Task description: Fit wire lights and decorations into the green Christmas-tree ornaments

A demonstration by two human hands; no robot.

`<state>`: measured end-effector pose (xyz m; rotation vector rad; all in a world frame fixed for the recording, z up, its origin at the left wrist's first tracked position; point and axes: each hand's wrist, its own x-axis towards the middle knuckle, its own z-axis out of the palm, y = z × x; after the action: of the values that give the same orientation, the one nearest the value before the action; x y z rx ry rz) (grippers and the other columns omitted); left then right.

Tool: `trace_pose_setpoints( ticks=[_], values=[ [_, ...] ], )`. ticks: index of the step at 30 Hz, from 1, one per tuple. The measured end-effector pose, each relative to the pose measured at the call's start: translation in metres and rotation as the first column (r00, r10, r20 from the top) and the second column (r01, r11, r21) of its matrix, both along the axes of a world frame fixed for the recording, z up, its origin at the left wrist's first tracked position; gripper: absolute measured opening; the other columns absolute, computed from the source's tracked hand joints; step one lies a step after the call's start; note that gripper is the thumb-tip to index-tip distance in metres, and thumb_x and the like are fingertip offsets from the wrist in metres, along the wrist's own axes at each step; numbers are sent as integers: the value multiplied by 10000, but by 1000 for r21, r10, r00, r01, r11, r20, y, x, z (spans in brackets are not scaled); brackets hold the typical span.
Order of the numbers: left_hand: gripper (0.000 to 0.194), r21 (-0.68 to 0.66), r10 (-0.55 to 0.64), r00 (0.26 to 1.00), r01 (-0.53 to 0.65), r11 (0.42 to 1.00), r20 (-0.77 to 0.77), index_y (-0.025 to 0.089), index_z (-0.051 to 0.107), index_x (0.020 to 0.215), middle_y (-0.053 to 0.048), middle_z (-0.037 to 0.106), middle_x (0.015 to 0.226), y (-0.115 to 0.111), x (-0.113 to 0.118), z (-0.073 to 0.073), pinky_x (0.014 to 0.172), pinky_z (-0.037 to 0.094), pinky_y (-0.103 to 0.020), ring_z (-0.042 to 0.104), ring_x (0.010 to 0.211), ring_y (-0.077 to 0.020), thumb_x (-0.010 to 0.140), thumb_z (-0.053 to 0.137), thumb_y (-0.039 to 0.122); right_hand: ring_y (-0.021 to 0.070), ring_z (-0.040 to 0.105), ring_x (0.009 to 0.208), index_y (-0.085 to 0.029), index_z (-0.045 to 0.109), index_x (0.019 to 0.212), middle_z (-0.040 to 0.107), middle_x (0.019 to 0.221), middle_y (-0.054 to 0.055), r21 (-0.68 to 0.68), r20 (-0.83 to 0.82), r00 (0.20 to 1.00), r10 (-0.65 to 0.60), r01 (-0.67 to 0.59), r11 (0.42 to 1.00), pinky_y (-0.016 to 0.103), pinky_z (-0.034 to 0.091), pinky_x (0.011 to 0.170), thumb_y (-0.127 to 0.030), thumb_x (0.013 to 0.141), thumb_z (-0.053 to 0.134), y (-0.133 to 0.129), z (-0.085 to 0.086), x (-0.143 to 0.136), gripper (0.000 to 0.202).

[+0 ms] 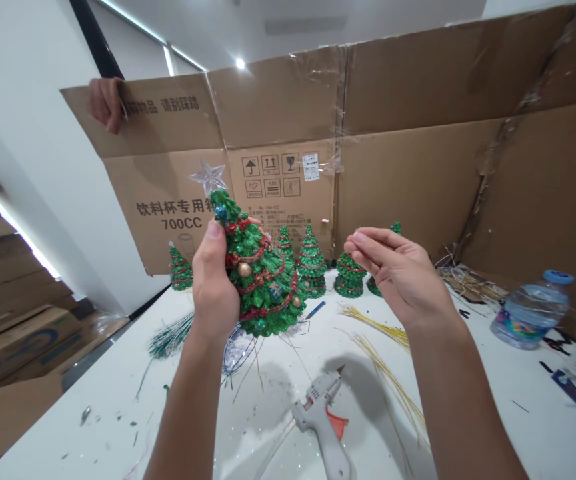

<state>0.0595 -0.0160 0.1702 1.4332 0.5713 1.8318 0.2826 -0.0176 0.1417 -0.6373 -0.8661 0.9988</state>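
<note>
Across the far side, cardboard (418, 173) stands like a wall, with another person's hand (105, 103) gripping its top at left; if that grip slips, the sheet could sag onto the row of small trees (312, 263). Under it all runs your white table (93, 447), sprinkled with bits.

And up in front of you, left of centre, is the big tree (263, 287), held clear of the table and tilted, your left hand (213, 287) wrapped round its near left side. Squeeze too hard and a bauble or the red garland could work loose; ease off and the tree could drop.

Over on the right, your right hand (408, 280) is raised, fingertips drawn narrow; whether something tiny sits between them, you can't tell from here.

Far right, the bottle (531, 310) stands upright, and a wide elbow swing might tip it. Near you, between your forearms, lies the glue gun (318, 413), nozzle pointing away; if it's hot, a lowered wrist could get burned. Yellow wires (375, 323) lie beneath your right hand, ready to snag a sleeve or finger. Topmost, the clear star (209, 177) looks exposed: one knock could bend it.
</note>
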Motion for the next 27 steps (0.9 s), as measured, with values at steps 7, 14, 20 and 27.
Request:
trace_pose_setpoints(
  ticks=[7,14,20,27],
  values=[
    [518,-2,18,1000,-18,1000,-10,221,744,964,-90,747,923,1,-1,0,691,620,-349,738,887,-257,979,549,701,108,812,839,-195,858,861,847,869,16,6,-58,998,-39,40,999,120,659,814,-238,767,959,4,0,0,145],
    [505,-4,-1,1000,2,1000,12,226,742,949,-90,741,915,0,1,0,673,614,-356,742,877,-263,983,556,694,148,820,970,-203,858,919,854,960,37,11,-16,1000,-14,14,1000,177,653,943,-206,779,937,4,-1,2,161],
    [488,-18,-21,1000,21,1000,18,220,741,963,-99,754,946,-2,1,1,682,617,-348,745,926,-270,979,581,680,162,819,983,-219,844,901,850,951,22,18,-12,1000,-5,5,1000,199,668,912,-196,720,983,3,-1,2,229],
    [489,-11,-9,1000,10,1000,21,217,740,948,-107,764,997,-2,1,2,673,612,-343,742,923,-262,953,610,688,99,805,861,-214,848,882,834,895,3,-4,-45,999,-26,26,1000,113,647,799,-274,770,966,3,-1,3,173]
  ],
)
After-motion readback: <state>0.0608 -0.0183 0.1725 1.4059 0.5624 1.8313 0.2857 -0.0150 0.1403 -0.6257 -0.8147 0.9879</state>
